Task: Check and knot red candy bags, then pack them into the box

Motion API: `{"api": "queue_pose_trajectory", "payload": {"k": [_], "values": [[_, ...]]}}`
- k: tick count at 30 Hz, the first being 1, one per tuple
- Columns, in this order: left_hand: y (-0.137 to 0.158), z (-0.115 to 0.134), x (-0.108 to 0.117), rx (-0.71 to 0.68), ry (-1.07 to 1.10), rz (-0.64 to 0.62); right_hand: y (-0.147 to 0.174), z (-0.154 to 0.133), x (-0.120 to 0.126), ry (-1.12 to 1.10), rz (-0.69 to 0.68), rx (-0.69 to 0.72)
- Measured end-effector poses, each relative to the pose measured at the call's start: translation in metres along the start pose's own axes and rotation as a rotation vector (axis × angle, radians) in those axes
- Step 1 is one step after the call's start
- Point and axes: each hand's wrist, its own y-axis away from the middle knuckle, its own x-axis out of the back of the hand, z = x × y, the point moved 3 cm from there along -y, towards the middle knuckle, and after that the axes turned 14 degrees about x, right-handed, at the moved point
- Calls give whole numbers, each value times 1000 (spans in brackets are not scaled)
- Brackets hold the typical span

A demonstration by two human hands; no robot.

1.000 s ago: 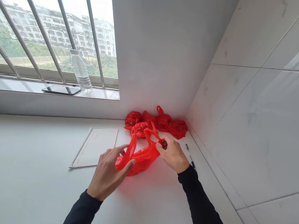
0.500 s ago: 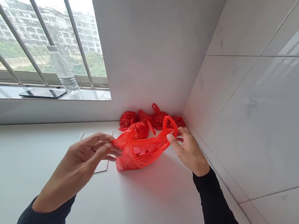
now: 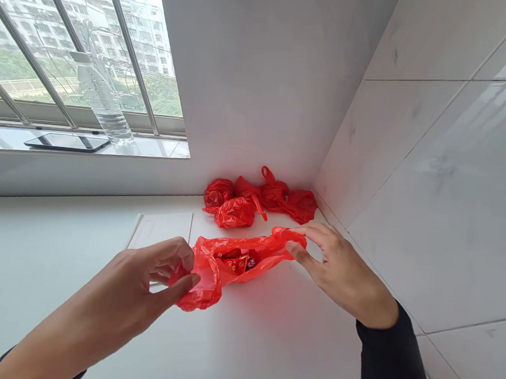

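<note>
Left of the frame's centre, the left hand (image 3: 152, 281) has its fingers curled and its thumb bent toward them, gripping the left end of a thin, translucent red plastic carrier bag (image 3: 228, 277). The right hand (image 3: 343, 272), right of centre, is half open, its thumb and fingers curving apart around a gap; their tips touch the bag's right end, but whether they pinch it cannot be told. The bag sits mid-frame over the smooth white tabletop (image 3: 266, 354), its mouth spread between the hands, showing small shiny red-wrapped packets (image 3: 236, 264) inside. A flat white rectangular pad (image 3: 162, 232) lies partly behind the left hand, and bunched red plastic bags (image 3: 236, 213) cluster just above the centre.
</note>
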Motion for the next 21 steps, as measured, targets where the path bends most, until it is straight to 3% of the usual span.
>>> {"api": "queue_pose_trajectory", "payload": {"k": [2, 5, 7, 9, 12, 15, 17, 21], "values": [[-4, -5, -5, -17, -131, -144, 3, -14, 4, 64, 156, 41], [-12, -9, -1, 48, -154, 1, 2, -42, -6, -5, 275, 247], [-16, -4, 0, 89, -50, 25, -3, -58, -22, -119, 245, 456], [-16, 6, -1, 121, 118, -17, -9, -62, -41, -163, 113, 563], [-13, 20, -5, 219, 399, -104, -14, -49, -65, -32, -224, 371], [-9, 28, -9, 334, 555, -206, -6, -37, -72, 72, -515, 163], [-6, 32, -11, 331, 540, -265, -3, -35, -74, 68, -599, 138], [0, 36, -19, 322, 352, -323, -7, -25, -88, 88, -641, 80]]}}
